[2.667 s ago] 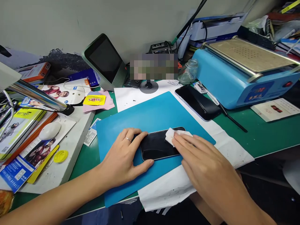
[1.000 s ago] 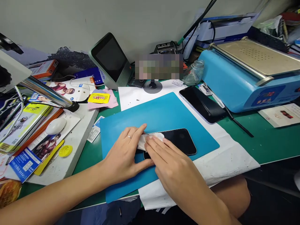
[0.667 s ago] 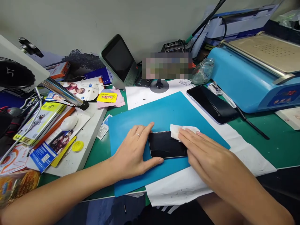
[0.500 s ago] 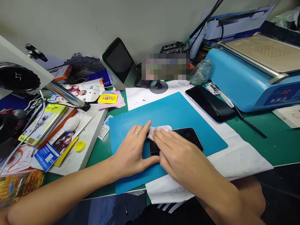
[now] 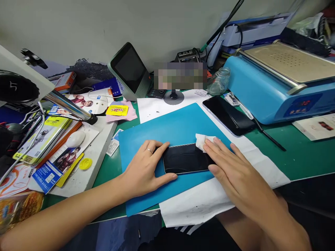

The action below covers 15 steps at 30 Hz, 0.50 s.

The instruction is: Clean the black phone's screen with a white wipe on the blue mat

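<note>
A black phone [image 5: 184, 159] lies screen-up on a blue mat [image 5: 170, 129]. My left hand [image 5: 142, 170] clasps the phone's left end, with the thumb along the near edge and the fingers on the far edge. A ring shows on one finger. My right hand [image 5: 232, 170] lies flat over the phone's right end and presses a small white wipe [image 5: 202, 140] onto the screen with its fingertips.
A second dark phone [image 5: 227, 115] lies on white paper [image 5: 206, 202] beside a blue heating machine [image 5: 277, 80]. A glass jar [image 5: 220, 81], a small screen device [image 5: 129, 73] and a black probe [image 5: 264, 134] stand behind. Boxes and packaging [image 5: 49, 139] crowd the left.
My right hand has slid the white wipe back and forth over the screen, from the phone's left end half a second ago to its right end now. The left hand has kept its hold.
</note>
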Each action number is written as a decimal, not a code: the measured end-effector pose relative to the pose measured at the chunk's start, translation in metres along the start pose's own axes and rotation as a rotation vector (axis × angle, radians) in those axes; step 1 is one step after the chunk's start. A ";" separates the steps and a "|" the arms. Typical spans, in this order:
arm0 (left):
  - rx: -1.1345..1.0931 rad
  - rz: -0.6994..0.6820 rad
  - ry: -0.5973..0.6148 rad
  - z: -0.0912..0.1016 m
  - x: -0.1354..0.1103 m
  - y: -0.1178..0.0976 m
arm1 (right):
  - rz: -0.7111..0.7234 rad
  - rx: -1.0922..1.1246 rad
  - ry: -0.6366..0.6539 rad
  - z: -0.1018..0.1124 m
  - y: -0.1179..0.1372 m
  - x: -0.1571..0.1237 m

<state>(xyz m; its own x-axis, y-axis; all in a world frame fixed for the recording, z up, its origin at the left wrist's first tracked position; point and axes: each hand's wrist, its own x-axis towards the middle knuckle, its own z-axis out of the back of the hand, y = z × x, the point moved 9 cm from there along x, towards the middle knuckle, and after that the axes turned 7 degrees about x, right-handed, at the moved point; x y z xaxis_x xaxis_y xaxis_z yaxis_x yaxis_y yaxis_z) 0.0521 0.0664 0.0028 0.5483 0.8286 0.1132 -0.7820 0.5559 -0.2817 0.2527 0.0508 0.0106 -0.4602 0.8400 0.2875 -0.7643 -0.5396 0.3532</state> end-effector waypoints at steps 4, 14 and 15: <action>0.021 0.002 -0.009 0.003 0.000 -0.002 | -0.012 -0.023 -0.003 -0.001 0.018 -0.021; 0.042 0.001 -0.014 0.002 -0.001 -0.002 | -0.097 -0.053 0.009 -0.009 0.010 -0.001; 0.043 -0.002 -0.016 0.002 -0.001 -0.003 | -0.098 -0.053 -0.003 -0.010 0.010 0.003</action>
<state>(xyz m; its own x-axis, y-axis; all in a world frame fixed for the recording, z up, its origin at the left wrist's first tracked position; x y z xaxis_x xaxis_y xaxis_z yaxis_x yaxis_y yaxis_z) 0.0526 0.0641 0.0055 0.5450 0.8284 0.1291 -0.7933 0.5593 -0.2405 0.2394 0.0483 0.0062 -0.3810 0.8882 0.2569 -0.8284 -0.4513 0.3318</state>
